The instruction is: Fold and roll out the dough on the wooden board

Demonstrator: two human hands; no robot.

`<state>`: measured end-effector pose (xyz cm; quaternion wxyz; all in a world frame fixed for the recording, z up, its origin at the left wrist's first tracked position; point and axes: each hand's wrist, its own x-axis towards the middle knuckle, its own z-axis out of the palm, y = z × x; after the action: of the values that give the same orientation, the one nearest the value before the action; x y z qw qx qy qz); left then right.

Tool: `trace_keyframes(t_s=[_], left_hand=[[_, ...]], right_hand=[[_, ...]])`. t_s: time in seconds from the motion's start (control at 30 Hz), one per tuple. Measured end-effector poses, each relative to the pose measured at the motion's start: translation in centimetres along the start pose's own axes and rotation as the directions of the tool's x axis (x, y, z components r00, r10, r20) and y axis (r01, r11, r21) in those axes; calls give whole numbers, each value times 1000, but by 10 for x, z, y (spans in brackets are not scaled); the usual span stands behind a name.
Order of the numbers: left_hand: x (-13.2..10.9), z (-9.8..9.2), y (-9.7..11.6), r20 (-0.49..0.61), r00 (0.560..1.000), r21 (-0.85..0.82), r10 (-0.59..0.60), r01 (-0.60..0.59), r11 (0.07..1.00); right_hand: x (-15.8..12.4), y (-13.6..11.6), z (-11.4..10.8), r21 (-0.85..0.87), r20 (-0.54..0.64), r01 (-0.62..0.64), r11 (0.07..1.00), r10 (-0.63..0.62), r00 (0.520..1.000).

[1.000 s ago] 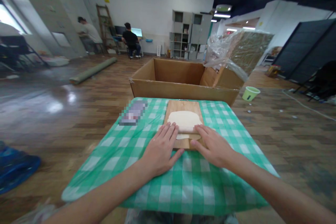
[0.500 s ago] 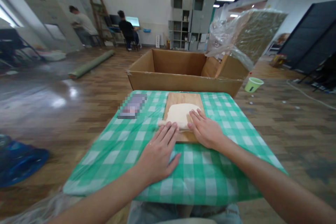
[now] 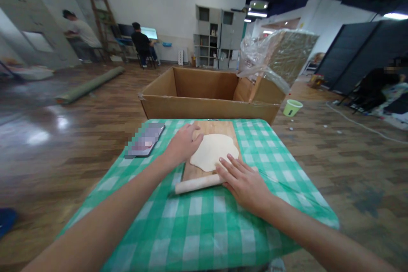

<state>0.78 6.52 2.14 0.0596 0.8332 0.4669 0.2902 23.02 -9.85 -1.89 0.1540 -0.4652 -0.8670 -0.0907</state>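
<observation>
Head view showed dough on the board, rolling pin at its near end under the loosely spread right hand. The left hand curled at the board's far left, hold unclear. Adjusting the dough seemed the step, next calling for a gentle pinch.

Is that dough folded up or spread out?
Spread out: the dough lies as one flat, wide sheet on the board, with no fold showing.
</observation>
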Motion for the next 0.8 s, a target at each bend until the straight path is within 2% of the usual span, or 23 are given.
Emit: trace_keyframes(t_s=[0.07,0.13,0.23,0.3,0.33,0.4,0.47,0.53,0.63,0.73,0.8], left_hand=[[12,25,-13,30,999,-4,-45,45,999],[12,44,-22,40,998,0,-45,46,999],[2,57,-29,-3,999,26,-38,38,999],[-4,58,-30,-22,998,55,-61,62,997],[-6,57,-30,-17,997,71,-79,80,994],[-6,53,-27,13,993,98,-118,116,988],[-3,49,-23,64,984,108,-166,159,981],[1,44,-17,135,966,104,-218,205,973],[6,37,-8,234,924,105,-301,284,953],[8,32,-2,240,887,119,-395,377,919],[7,31,-2,220,884,100,-412,399,911]], right_hand=[[-5,0,5,-16,-61,35,999,-36,998],[-12,2,6,-20,-109,68,997,-70,992],[-30,12,-3,31,-152,13,999,-8,988],[-41,28,-16,61,-141,-149,987,157,977],[-45,37,-23,41,-115,-272,961,275,955],[-46,58,-35,-76,-4,-519,851,520,854],[-38,78,-43,-184,101,-636,749,658,746],[-25,93,-45,-217,195,-675,705,709,678],[-10,104,-41,-220,266,-697,683,729,631],[-5,108,-34,-204,276,-691,693,718,639],[-4,110,-32,-182,279,-681,710,701,656]])
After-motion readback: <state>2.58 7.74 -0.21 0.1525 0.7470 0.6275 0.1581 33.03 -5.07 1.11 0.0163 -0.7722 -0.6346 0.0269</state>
